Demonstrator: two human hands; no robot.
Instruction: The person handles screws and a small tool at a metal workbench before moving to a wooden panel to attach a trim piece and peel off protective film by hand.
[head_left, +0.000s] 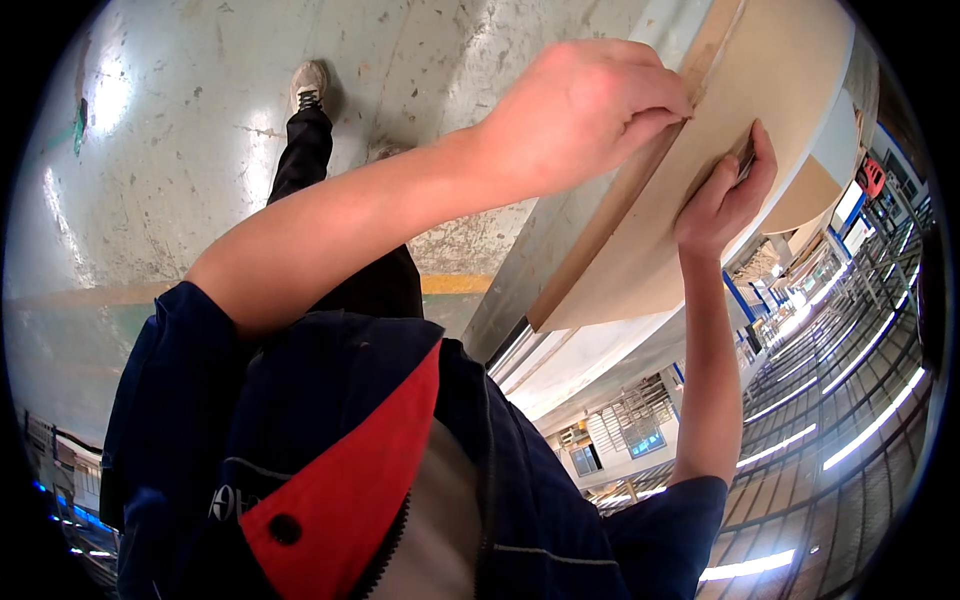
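Note:
My left hand (pixel 598 112) is pinched closed at the brown edge strip (pixel 612 212) of a wide tan board (pixel 632 262). Its thumb and fingertips meet right at the strip, but what lies between them is too small to make out. Farther right, over the board's flat face, is my right hand (pixel 728 196). Its fingers and thumb curl round something thin and dark that is mostly hidden.
Beyond the board, a red object (pixel 870 178) sits among other pale panels. Below the board's near end are white panels (pixel 600 355). To the left stretches a worn grey floor (pixel 190 190) with a yellow line (pixel 455 284); my shoe (pixel 309 84) stands there.

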